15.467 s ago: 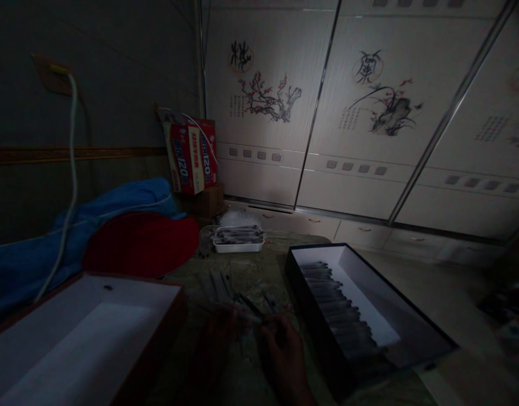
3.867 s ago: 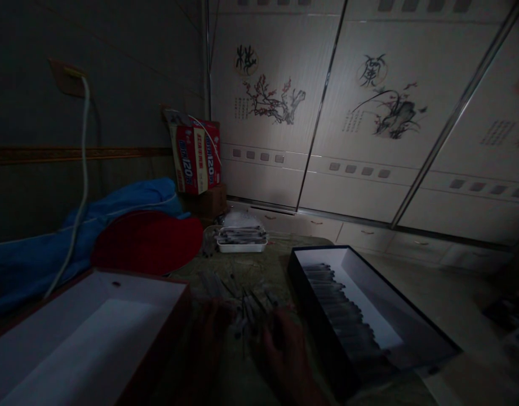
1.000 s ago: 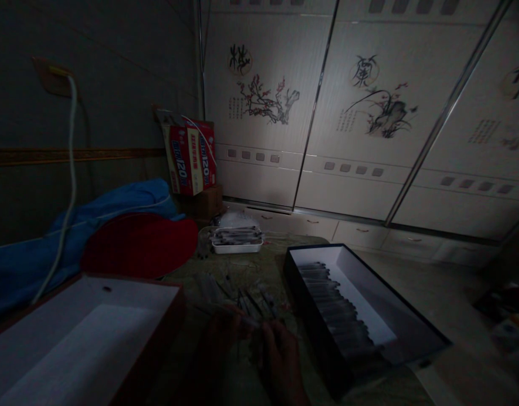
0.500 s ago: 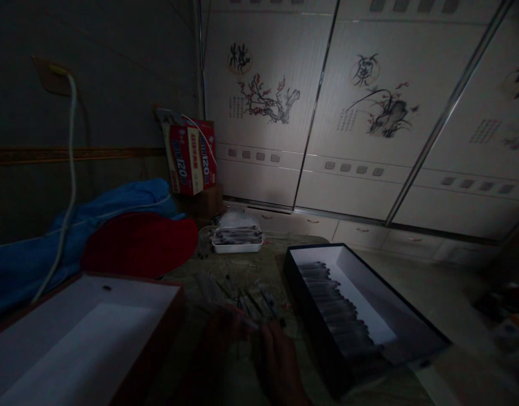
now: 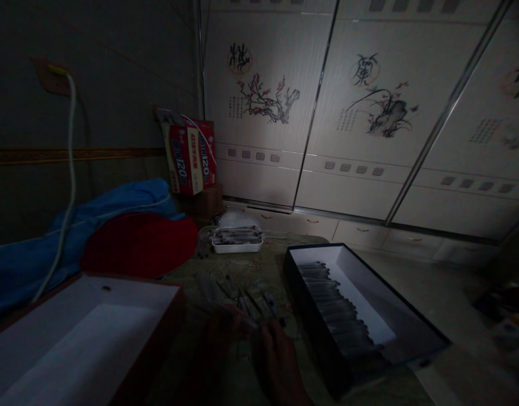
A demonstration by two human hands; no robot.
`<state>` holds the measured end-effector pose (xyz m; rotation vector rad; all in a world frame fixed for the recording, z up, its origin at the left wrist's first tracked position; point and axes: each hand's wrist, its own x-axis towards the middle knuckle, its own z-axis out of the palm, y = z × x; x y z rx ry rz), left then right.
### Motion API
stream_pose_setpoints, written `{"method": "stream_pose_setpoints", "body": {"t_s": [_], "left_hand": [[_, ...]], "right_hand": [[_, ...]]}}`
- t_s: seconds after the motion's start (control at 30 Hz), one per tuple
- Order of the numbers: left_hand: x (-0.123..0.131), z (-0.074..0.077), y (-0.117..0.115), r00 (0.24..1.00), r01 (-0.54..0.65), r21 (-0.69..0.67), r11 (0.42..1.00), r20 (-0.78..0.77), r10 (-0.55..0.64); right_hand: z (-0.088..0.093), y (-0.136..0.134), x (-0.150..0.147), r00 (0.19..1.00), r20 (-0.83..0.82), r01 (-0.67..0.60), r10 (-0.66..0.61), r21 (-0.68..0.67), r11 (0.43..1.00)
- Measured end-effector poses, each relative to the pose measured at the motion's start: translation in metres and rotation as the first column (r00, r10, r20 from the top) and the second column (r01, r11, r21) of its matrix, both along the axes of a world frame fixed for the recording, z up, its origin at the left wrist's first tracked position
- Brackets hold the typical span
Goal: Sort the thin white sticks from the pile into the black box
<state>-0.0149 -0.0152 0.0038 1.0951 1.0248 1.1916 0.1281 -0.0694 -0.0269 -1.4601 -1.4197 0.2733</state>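
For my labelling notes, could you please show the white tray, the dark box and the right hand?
White tray (image 5: 239, 248), head view: its front wall.
Dark box (image 5: 364, 310), head view: its bare inner floor.
Right hand (image 5: 279, 352), head view: its back.
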Motion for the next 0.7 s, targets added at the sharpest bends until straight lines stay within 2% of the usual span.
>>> {"method": "stream_pose_setpoints", "body": {"t_s": [0.1, 0.3, 0.47, 0.57, 0.7], "left_hand": [[0.0, 0.0, 0.001, 1.0, -0.014, -0.006, 1.0, -0.018, 0.014], [0.001, 0.002, -0.002, 1.0, -0.002, 0.001, 1.0, -0.022, 0.002], [-0.001, 0.001, -0.001, 0.999, -0.013, 0.009, 1.0, -0.03, 0.014], [-0.001, 0.001, 0.0, 0.999, 0.011, 0.009, 1.0, -0.038, -0.011], [0.0, -0.001, 0.001, 0.998, 0.016, 0.022, 1.0, -0.059, -0.014]], "right_hand": [[0.001, 0.0, -0.001, 0.995, -0.006, -0.1, 0.099, -0.048, 0.994], [-0.015, 0.002, -0.001, 0.999, 0.028, -0.027, 0.026, 0.05, 0.998], [-0.001, 0.0, -0.002, 0.984, -0.076, -0.172, 0.163, -0.118, 0.978], [0.003, 0.002, -0.003, 0.98, -0.085, -0.191, 0.182, -0.115, 0.975], [0.001, 0.001, -0.003, 0.988, -0.071, -0.147, 0.141, -0.09, 0.985]]}}
